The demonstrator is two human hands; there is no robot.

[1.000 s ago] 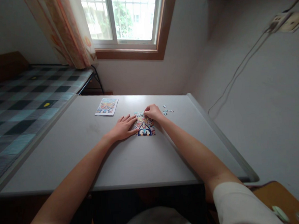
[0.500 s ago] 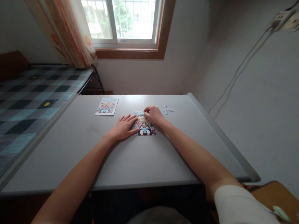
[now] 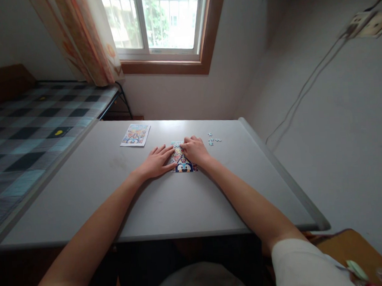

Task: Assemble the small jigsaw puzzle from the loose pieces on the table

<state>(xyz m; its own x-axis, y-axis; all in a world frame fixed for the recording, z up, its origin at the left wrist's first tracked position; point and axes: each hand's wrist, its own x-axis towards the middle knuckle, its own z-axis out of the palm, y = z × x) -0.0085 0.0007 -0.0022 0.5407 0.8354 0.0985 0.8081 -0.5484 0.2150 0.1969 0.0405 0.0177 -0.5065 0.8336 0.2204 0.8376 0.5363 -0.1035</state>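
A small jigsaw puzzle (image 3: 183,166) lies on the grey-white table, a cartoon face with big eyes along its near edge. My left hand (image 3: 156,162) rests flat at its left side, fingers spread, with thumb and fingertips on the puzzle's left edge. At the upper right of the puzzle, my right hand (image 3: 195,149) is closed, its curled fingertips down on the top rows at a puzzle piece mostly hidden under them. That hand also covers the puzzle's right part. Several loose puzzle pieces (image 3: 211,140) lie to the right of my right hand.
A picture card (image 3: 135,135) with a like design lies at the table's far left. The table (image 3: 182,208) ends at a raised right edge by the wall. A bed (image 3: 47,113) stands at left, a wooden stool (image 3: 355,247) at lower right.
My right hand has shifted slightly left and down across the puzzle's top, its fingers more tucked. My left hand stays in place. The view has moved a little.
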